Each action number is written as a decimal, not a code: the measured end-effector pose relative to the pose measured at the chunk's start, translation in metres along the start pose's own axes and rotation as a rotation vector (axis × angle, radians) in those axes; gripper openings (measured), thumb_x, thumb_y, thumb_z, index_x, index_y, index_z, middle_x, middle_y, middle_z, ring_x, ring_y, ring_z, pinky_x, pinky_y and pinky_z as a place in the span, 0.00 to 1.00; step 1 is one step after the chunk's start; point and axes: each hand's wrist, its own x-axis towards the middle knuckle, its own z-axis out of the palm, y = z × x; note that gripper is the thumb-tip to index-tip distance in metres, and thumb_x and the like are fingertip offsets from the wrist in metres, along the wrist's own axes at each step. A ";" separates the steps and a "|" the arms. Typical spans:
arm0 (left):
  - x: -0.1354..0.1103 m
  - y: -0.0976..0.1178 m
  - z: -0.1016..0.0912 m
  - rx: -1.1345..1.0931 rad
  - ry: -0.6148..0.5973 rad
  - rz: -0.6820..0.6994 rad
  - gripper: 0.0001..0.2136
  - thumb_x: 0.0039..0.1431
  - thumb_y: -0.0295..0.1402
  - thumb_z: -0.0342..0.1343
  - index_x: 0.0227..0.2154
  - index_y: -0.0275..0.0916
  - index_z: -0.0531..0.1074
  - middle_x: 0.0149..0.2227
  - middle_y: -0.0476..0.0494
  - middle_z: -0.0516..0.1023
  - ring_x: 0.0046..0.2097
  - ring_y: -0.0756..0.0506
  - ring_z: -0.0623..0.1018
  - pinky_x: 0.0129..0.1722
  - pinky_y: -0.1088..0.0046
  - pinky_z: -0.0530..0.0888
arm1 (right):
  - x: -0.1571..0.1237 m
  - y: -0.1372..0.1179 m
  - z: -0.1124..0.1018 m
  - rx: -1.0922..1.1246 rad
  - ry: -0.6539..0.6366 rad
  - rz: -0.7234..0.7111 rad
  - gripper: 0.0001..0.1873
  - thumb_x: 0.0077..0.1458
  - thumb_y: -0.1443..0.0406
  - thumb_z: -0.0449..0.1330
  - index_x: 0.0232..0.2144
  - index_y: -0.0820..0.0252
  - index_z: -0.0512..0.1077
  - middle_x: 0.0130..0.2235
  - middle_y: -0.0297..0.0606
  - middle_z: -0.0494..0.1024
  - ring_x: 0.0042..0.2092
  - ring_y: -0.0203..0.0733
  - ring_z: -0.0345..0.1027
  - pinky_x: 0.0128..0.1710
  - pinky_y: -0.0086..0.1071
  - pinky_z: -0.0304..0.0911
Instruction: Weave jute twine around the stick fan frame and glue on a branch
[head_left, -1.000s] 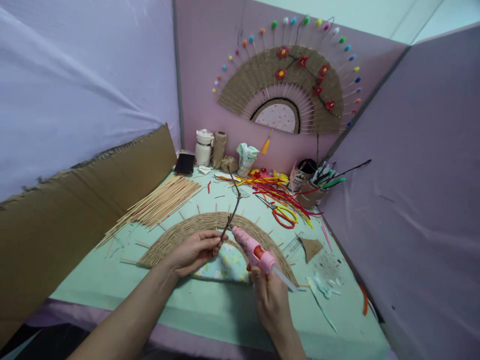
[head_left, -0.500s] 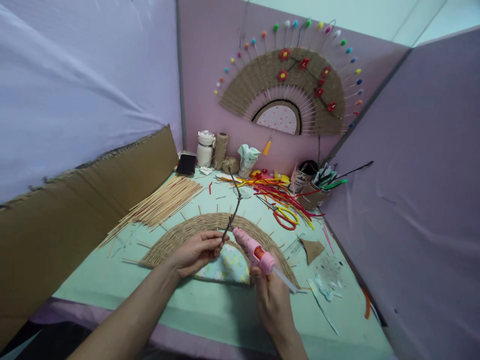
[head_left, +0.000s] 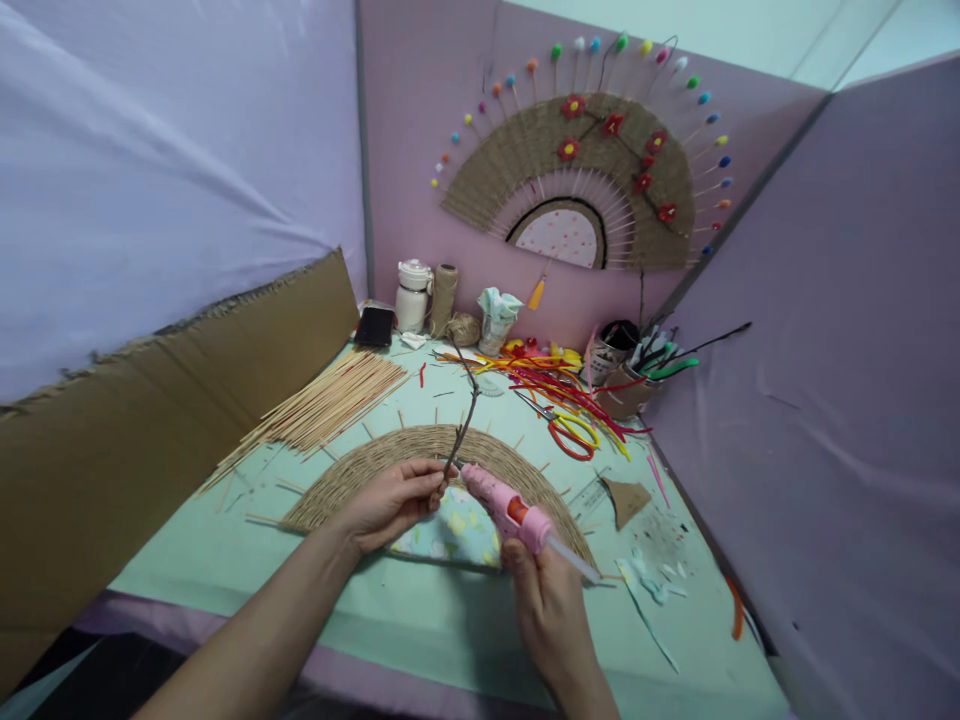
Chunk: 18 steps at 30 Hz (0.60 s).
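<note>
My left hand (head_left: 390, 500) pinches the lower end of a thin dark twig (head_left: 463, 410) that rises up and away over the table. My right hand (head_left: 544, 590) grips a pink glue gun (head_left: 506, 505), its nozzle pointing at the twig just above my left fingers. Under both hands lies a half-round fan of woven jute (head_left: 360, 465) with a floral paper centre (head_left: 457, 530) and stick ends poking out of its rim.
A bundle of bamboo sticks (head_left: 322, 405) lies at the left beside a cardboard sheet (head_left: 172, 400). Red-handled scissors (head_left: 566, 435), coloured pipe cleaners (head_left: 555, 380), twine spools (head_left: 442, 295) and cups of tools (head_left: 622, 375) crowd the back. A finished fan (head_left: 577, 170) hangs on the wall.
The glue gun's nozzle has edged left, closer to the twig near my left fingers. The twig and left hand have stayed almost still.
</note>
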 end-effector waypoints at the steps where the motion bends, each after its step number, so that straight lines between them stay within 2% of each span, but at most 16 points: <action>1: 0.000 0.000 -0.001 -0.001 -0.006 0.005 0.11 0.44 0.28 0.67 0.32 0.30 0.78 0.26 0.46 0.72 0.27 0.55 0.69 0.29 0.80 0.66 | -0.001 0.000 -0.001 0.009 0.005 0.007 0.22 0.60 0.50 0.47 0.35 0.60 0.71 0.34 0.43 0.73 0.38 0.46 0.67 0.38 0.36 0.63; 4: 0.002 -0.001 -0.004 -0.048 -0.006 0.011 0.11 0.45 0.26 0.67 0.33 0.30 0.77 0.25 0.46 0.72 0.27 0.55 0.69 0.28 0.81 0.67 | -0.003 -0.001 -0.002 0.064 -0.020 0.040 0.22 0.60 0.50 0.47 0.33 0.60 0.71 0.32 0.41 0.73 0.37 0.44 0.67 0.37 0.34 0.63; 9: 0.004 0.003 -0.005 -0.175 0.059 -0.013 0.07 0.47 0.20 0.63 0.32 0.30 0.77 0.27 0.44 0.74 0.29 0.54 0.73 0.31 0.80 0.71 | -0.007 -0.001 0.002 0.160 -0.094 0.072 0.20 0.61 0.52 0.47 0.35 0.60 0.69 0.32 0.39 0.73 0.35 0.42 0.66 0.35 0.33 0.62; 14: 0.004 0.006 -0.004 -0.215 0.100 -0.033 0.05 0.50 0.18 0.60 0.31 0.31 0.76 0.27 0.44 0.75 0.29 0.54 0.74 0.30 0.81 0.72 | -0.009 -0.005 0.005 0.174 -0.117 0.044 0.19 0.62 0.52 0.46 0.38 0.59 0.69 0.34 0.39 0.73 0.33 0.41 0.66 0.32 0.32 0.62; 18: 0.004 0.006 -0.004 -0.208 0.113 -0.030 0.05 0.50 0.18 0.60 0.30 0.30 0.76 0.27 0.44 0.76 0.28 0.54 0.74 0.29 0.81 0.72 | -0.007 -0.007 0.005 0.152 -0.105 0.013 0.18 0.62 0.53 0.47 0.37 0.58 0.69 0.34 0.39 0.72 0.35 0.43 0.67 0.35 0.33 0.63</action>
